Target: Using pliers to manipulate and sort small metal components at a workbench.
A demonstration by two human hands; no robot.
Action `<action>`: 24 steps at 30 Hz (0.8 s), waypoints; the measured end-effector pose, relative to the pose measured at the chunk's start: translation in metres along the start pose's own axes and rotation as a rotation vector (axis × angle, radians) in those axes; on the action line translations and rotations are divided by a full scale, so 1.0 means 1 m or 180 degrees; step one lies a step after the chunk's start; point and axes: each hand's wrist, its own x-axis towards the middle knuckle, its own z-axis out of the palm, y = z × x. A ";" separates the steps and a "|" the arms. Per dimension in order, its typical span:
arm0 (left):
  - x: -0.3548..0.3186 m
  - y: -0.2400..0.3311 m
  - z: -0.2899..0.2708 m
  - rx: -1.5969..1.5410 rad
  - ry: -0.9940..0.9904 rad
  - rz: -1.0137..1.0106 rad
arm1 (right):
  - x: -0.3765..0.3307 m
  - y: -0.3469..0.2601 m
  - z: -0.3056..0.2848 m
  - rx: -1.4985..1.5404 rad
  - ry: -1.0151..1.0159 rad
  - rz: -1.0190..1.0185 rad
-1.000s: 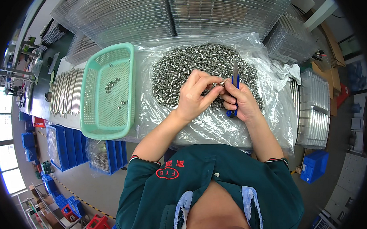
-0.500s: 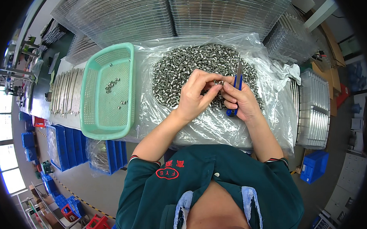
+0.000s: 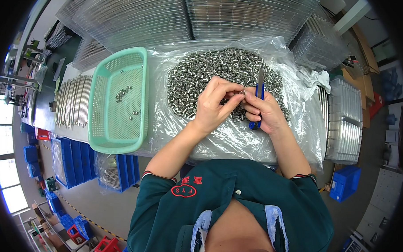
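While the green mesh basket is sitting unmoved at the left, the left hand is still pinching a small metal ring over the ring pile, and the right hand is keeping its closed grip on the blue-handled tool, barely shifted.

Small silvery metal ring, pinched at fingertip height above the heap. Blue-handled tool with a slim grey blade, upright, blade tip pointing away. Heap of shiny metal rings spread over clear plastic sheet.
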 end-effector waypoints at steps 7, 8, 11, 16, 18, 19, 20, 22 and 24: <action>-0.001 -0.001 0.001 0.0092 0.0040 0.0024 | 0.001 0.001 -0.002 0.0014 -0.0016 -0.0041; -0.001 -0.001 0.001 0.0091 0.0039 0.0024 | 0.001 0.001 -0.002 -0.0022 -0.0024 -0.0066; -0.001 -0.002 0.001 0.0089 0.0043 0.0036 | 0.000 0.000 0.000 -0.0043 0.0074 -0.0098; -0.002 -0.002 0.001 0.0093 0.0022 0.0036 | 0.000 0.001 -0.001 0.0015 0.0074 -0.0106; -0.002 -0.002 0.001 0.0091 0.0016 0.0036 | 0.000 0.000 -0.001 0.0044 0.0066 -0.0104; -0.002 -0.002 0.001 0.0089 0.0011 0.0034 | 0.000 0.001 -0.002 0.0030 0.0060 -0.0105; -0.002 -0.002 0.001 0.0089 0.0011 0.0034 | 0.001 0.001 -0.002 0.0016 0.0054 -0.0105; -0.002 -0.003 0.001 0.0083 0.0009 0.0037 | 0.000 0.000 -0.002 0.0022 0.0047 -0.0107; -0.002 -0.003 0.001 0.0091 0.0000 0.0056 | 0.000 0.000 -0.002 0.0028 0.0042 -0.0110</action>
